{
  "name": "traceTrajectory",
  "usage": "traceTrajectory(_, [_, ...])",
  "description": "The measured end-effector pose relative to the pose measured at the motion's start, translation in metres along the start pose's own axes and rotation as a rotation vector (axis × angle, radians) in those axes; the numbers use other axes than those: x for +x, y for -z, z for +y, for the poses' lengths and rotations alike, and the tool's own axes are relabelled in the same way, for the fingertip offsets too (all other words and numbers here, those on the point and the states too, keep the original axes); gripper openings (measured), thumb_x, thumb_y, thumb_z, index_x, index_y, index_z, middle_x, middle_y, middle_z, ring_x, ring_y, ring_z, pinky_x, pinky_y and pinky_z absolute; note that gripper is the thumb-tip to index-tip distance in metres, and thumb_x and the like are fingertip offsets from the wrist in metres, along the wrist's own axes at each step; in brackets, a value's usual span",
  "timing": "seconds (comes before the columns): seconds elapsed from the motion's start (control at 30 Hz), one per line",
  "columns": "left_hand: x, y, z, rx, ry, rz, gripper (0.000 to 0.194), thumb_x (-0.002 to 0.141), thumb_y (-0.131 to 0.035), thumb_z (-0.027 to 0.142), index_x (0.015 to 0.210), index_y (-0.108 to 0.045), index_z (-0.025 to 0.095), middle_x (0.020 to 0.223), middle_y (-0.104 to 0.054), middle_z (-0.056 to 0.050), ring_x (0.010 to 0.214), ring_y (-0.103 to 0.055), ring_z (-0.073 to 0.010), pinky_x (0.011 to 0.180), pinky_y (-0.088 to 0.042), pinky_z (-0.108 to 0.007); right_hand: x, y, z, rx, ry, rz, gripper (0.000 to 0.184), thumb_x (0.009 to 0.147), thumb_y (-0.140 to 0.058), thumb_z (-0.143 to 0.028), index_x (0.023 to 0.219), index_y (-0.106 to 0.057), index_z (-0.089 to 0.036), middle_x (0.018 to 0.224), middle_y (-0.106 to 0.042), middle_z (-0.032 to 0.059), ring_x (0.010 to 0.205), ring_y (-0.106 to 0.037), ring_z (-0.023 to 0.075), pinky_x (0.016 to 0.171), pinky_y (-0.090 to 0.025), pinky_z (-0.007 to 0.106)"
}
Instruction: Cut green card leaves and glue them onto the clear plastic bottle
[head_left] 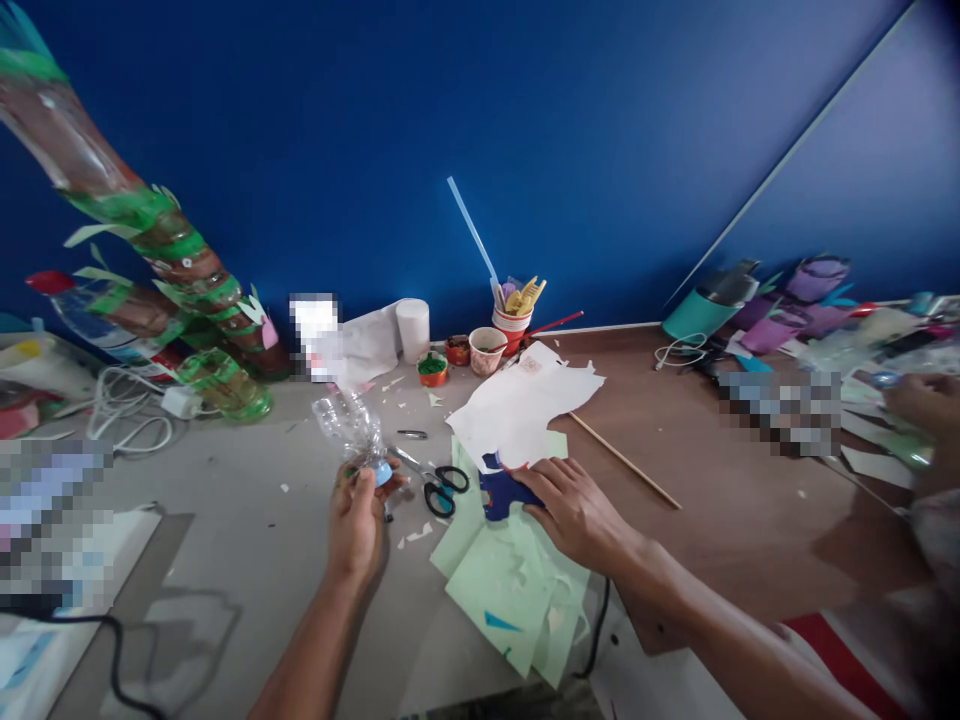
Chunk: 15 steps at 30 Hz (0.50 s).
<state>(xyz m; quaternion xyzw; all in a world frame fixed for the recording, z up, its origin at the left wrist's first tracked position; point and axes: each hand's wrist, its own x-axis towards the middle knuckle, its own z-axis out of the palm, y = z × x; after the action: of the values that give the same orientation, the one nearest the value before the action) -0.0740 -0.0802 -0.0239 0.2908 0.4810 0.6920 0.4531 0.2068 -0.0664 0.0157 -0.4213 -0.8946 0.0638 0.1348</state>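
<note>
My left hand (358, 525) is closed around the neck of a clear plastic bottle piece (349, 420) with a light blue cap (381, 472). The cut, flared end of the plastic points up and away. My right hand (574, 510) is wrapped over a dark blue glue gun (504, 494), whose tip side lies over the paper; part of it is hidden under the fingers. Between my hands lie black-handled scissors (447, 490). Pale green paper sheets (502, 590) lie beneath the glue gun, and a torn white sheet (517, 410) lies just beyond it.
Paper cups (488, 352) and a tissue roll (413, 328) stand by the blue wall. A wooden stick (626, 460) lies right of the paper. A painted bottle tree (172, 240) rises at left. Another person's hand (926, 405) is at far right. A black cord (598, 630) hangs below.
</note>
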Motion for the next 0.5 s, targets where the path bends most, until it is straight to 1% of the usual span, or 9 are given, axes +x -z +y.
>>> traceTrajectory(0.07, [0.0, 0.0, 0.0, -0.002, 0.0, -0.015, 0.026, 0.076, -0.068, 0.041, 0.087, -0.06, 0.02, 0.086, -0.069, -0.003, 0.067, -0.065, -0.0145, 0.068, -0.055, -0.031, -0.004, -0.001, 0.003, -0.025, -0.025, 0.015, 0.032, 0.09, -0.05, -0.022, 0.121, -0.054, -0.013, 0.103, -0.061, 0.0134, 0.092, -0.055, 0.0243, 0.08, -0.04, 0.037])
traceTrajectory(0.17, [0.0, 0.0, -0.001, -0.009, 0.001, -0.008, 0.026, 0.074, -0.069, 0.04, 0.088, -0.059, 0.02, 0.086, -0.069, -0.002, 0.069, -0.065, -0.0149, 0.07, -0.055, -0.032, -0.01, -0.002, 0.009, -0.057, -0.064, 0.045, 0.033, 0.09, -0.049, -0.022, 0.122, -0.054, -0.014, 0.105, -0.062, 0.0143, 0.094, -0.055, 0.0248, 0.081, -0.039, 0.037])
traceTrajectory(0.37, [0.0, -0.001, -0.002, -0.019, 0.001, -0.002, 0.024, 0.073, -0.071, 0.037, 0.087, -0.06, 0.02, 0.086, -0.069, -0.002, 0.075, -0.064, -0.0152, 0.071, -0.055, -0.031, -0.017, -0.005, 0.014, -0.05, -0.089, 0.044, 0.033, 0.091, -0.048, -0.024, 0.122, -0.054, -0.014, 0.105, -0.062, 0.0135, 0.094, -0.055, 0.0248, 0.082, -0.038, 0.037])
traceTrajectory(0.5, [-0.001, -0.003, -0.001, 0.0, 0.033, -0.019, 0.025, 0.072, -0.071, 0.035, 0.089, -0.06, 0.019, 0.089, -0.068, -0.003, 0.08, -0.065, -0.0171, 0.074, -0.055, -0.033, -0.019, -0.007, 0.015, -0.047, -0.105, 0.049, 0.032, 0.092, -0.047, -0.024, 0.121, -0.054, -0.014, 0.107, -0.062, 0.0142, 0.095, -0.055, 0.0251, 0.082, -0.038, 0.038])
